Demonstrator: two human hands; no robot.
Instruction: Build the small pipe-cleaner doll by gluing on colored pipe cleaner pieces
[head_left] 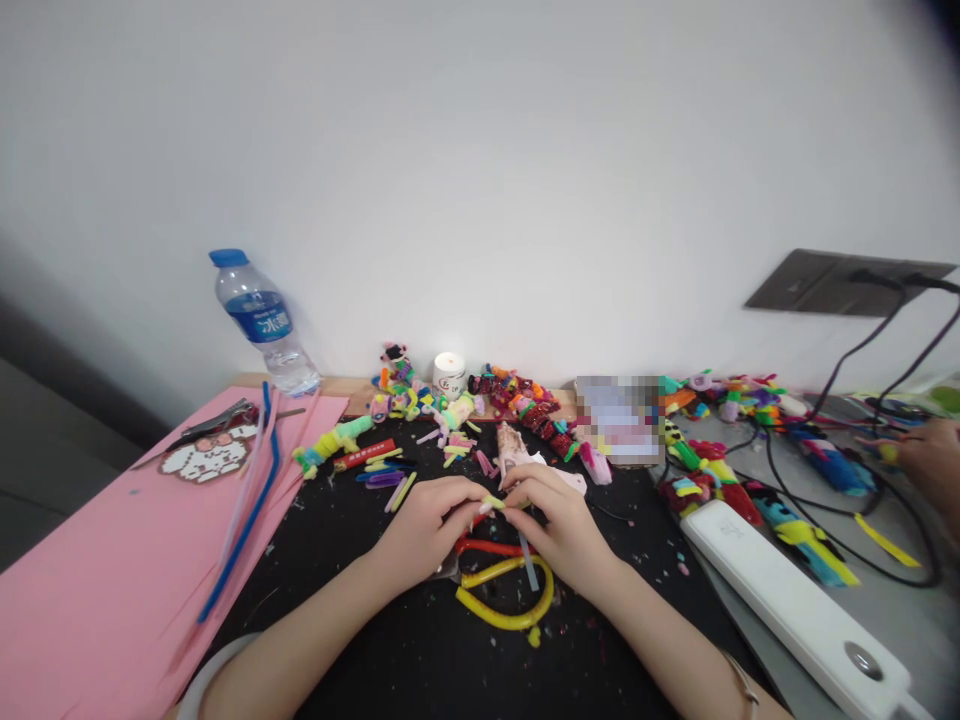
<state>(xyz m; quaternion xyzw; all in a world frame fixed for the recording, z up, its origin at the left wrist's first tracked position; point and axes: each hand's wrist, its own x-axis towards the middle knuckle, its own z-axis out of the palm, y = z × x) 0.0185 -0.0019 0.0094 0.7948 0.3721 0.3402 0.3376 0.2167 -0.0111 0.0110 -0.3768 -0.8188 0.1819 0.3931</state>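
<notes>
Above the black work surface, my left hand (439, 520) and my right hand (559, 525) meet with fingertips pinched on a small yellow-green fuzzy piece (491, 503), which looks like pipe cleaner. The fingers cover part of it. Just below them lie a curved yellow handle (510, 622) and a red handle (487, 546), whose other end is hidden by my hands. A translucent stick (530, 568) lies beside these handles. Beyond my fingers is a pinkish, stained object (511, 443), partly hidden. Short fuzzy cut pieces (385, 479) lie left of it, near a red packet (364, 455).
Pink sheets (97, 590) with blue stems (238, 530) cover the left. A water bottle (259, 320) leans against the wall. Colourful fuzzy figures (536, 415) and a white cup (449, 376) line the back. A white power strip (795, 610), black cables and another person's hand (934, 460) are right.
</notes>
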